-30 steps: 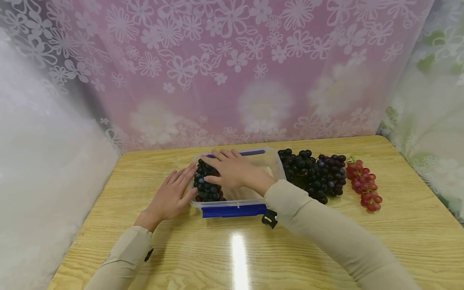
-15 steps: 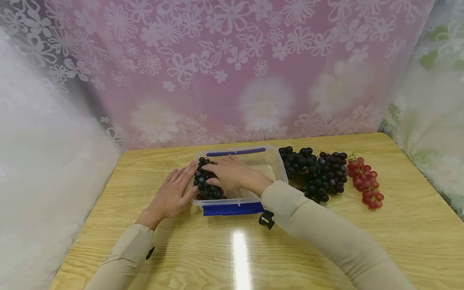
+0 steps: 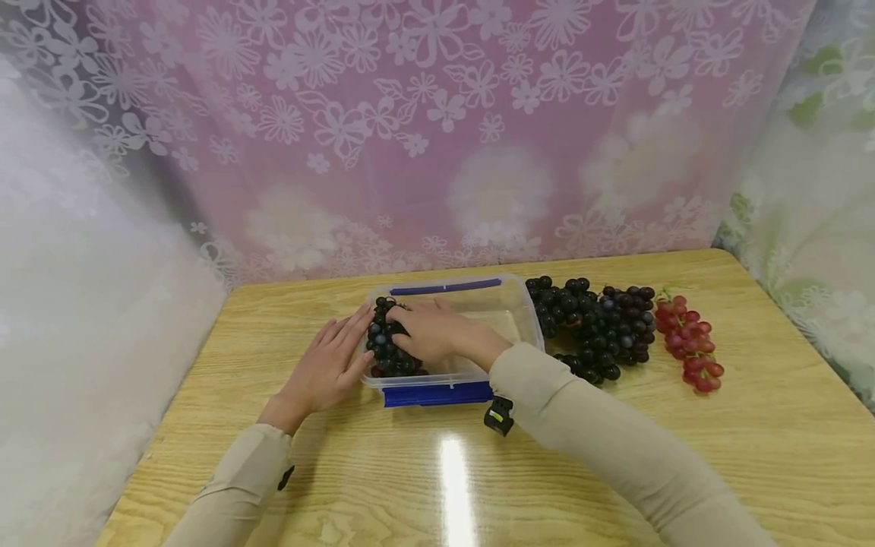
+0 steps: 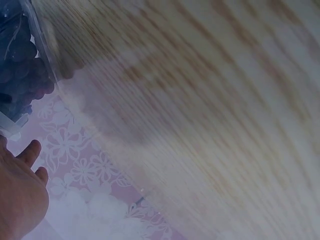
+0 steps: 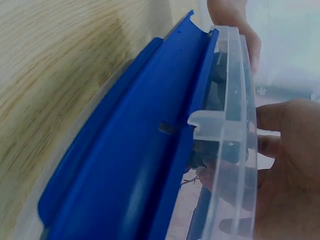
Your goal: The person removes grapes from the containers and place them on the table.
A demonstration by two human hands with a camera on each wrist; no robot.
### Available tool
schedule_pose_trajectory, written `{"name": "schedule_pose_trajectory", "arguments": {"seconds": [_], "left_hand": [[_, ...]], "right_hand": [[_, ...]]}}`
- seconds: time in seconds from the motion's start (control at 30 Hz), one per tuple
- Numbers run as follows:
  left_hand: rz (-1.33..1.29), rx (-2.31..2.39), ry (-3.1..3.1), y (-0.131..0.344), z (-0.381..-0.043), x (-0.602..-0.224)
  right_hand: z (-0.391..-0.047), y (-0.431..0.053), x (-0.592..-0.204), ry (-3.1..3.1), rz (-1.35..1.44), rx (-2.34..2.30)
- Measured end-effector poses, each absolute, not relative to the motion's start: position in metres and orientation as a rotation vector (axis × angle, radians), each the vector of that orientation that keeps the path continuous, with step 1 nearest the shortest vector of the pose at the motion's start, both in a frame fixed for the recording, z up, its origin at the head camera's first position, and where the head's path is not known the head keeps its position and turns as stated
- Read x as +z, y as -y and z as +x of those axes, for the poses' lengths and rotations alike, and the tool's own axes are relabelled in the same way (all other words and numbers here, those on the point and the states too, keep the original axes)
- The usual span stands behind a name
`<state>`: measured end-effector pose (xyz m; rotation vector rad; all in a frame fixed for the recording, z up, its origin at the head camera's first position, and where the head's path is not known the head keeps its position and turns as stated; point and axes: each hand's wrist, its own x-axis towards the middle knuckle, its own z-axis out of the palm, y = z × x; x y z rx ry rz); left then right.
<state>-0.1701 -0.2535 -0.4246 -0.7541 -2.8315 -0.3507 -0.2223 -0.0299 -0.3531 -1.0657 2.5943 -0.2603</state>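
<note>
A clear plastic box (image 3: 509,372) with blue side clips stands lidless on the table. A bunch of black grapes (image 3: 379,334) lies along its left end, with a few reddish grapes low beneath. My right hand (image 3: 437,330) reaches inside the box and grips this bunch from its right side, thumb and forefinger bent around some grapes; its other fingers are partly hidden. Against the box's left rim rests my left hand (image 3: 324,368), fingers straight. In the right wrist view, a blue clip (image 5: 135,150) hangs folded down outside the wall, and fingers show through the clear plastic.
Right beside the box lie more black grapes (image 3: 567,304) and a dark purple bunch (image 3: 629,319). Farther right is a red bunch (image 3: 690,346). The wooden table (image 3: 369,486) ends at a pink flowered curtain (image 3: 437,152) behind.
My right hand has drawn slightly toward the near side and deeper into the box, its spread fingers now more bent at the grapes. My left hand has stayed at the rim.
</note>
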Motion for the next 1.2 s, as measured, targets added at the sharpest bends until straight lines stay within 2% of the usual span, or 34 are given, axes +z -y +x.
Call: {"name": "schedule_pose_trajectory", "arguments": {"seconds": [1.2], "left_hand": [[-0.705, -0.399, 2.861, 0.256, -0.168, -0.427]], "right_hand": [[-0.228, 0.045, -0.364, -2.472, -0.791, -0.875]]}}
